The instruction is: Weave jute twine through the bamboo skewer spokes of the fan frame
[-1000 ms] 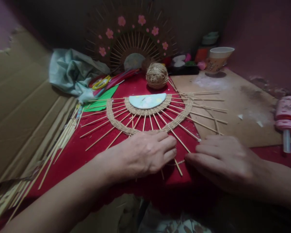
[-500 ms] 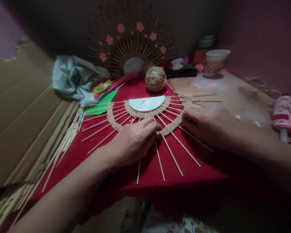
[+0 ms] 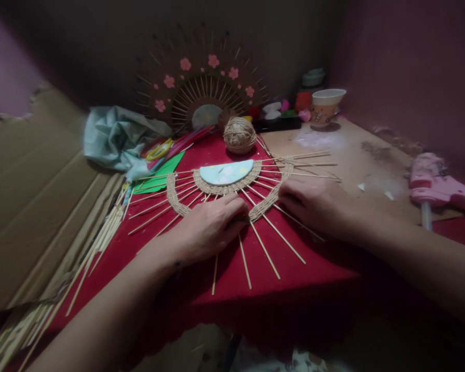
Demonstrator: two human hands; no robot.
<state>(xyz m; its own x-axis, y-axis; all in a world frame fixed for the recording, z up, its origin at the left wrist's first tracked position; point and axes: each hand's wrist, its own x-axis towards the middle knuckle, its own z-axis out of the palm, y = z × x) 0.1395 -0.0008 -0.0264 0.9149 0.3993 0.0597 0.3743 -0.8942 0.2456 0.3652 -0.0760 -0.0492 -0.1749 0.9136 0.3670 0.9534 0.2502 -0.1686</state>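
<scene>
A half-round woven fan of thin sticks and twine lies on the red cloth (image 3: pixel 306 281). Its pale blue half-disc (image 3: pixel 227 172) sits at the centre, and an outer woven twine band (image 3: pixel 269 202) runs across the spread sticks. My left hand (image 3: pixel 217 222) rests over the middle of this band, fingers curled down on it, hiding that stretch of weave. At the band's right side, my right hand (image 3: pixel 313 204) pinches with its fingers bent; the fingertips are partly hidden. A ball of twine (image 3: pixel 239 135) lies just behind the fan.
Behind stands a finished fan with pink flowers (image 3: pixel 185 64). Leftward are a crumpled pale cloth (image 3: pixel 116 137), yellow-handled scissors (image 3: pixel 159 150), green sheet (image 3: pixel 163 174), loose sticks (image 3: pixel 101 237) and cardboard (image 3: pixel 34 206). On the right are a paper cup (image 3: pixel 325 109) and pink glue gun (image 3: pixel 430 181).
The whole view has shifted, so the scene sits further left and more of the glue gun shows. Both hands stay at the outer band, with only slight finger movement.
</scene>
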